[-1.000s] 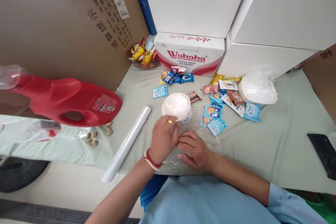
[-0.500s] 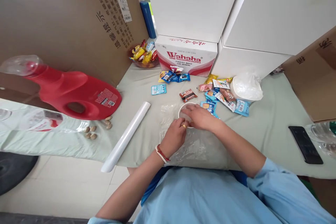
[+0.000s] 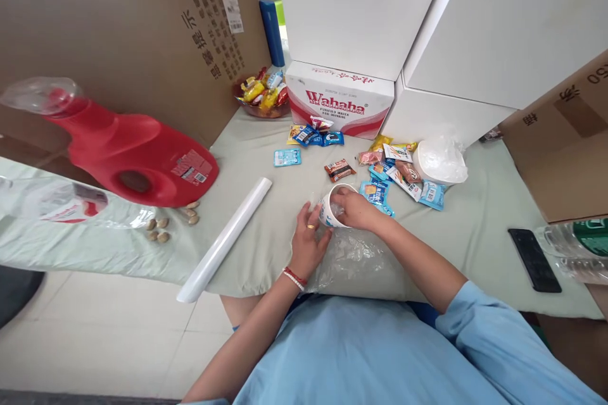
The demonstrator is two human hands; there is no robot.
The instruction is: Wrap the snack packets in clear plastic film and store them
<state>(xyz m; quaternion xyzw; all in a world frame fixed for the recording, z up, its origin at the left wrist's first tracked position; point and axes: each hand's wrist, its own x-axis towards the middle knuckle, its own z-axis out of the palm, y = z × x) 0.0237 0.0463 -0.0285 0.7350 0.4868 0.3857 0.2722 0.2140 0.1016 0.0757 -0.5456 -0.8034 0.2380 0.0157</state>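
Right hand dips into the tilted bowl by the film, grip impossible to tell; left hand, loosely spread alongside, may brace little. One off-centre push could roll the bowl into the packets.

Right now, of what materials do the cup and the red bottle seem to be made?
The cup looks like smooth paper, judging by its thin, printed wall, though plastic is possible. The red bottle is likely semi-glossy plastic: soft highlights, moulded curves.

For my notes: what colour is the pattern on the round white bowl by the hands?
The round white bowl has blue markings outside, clearest in the head view.
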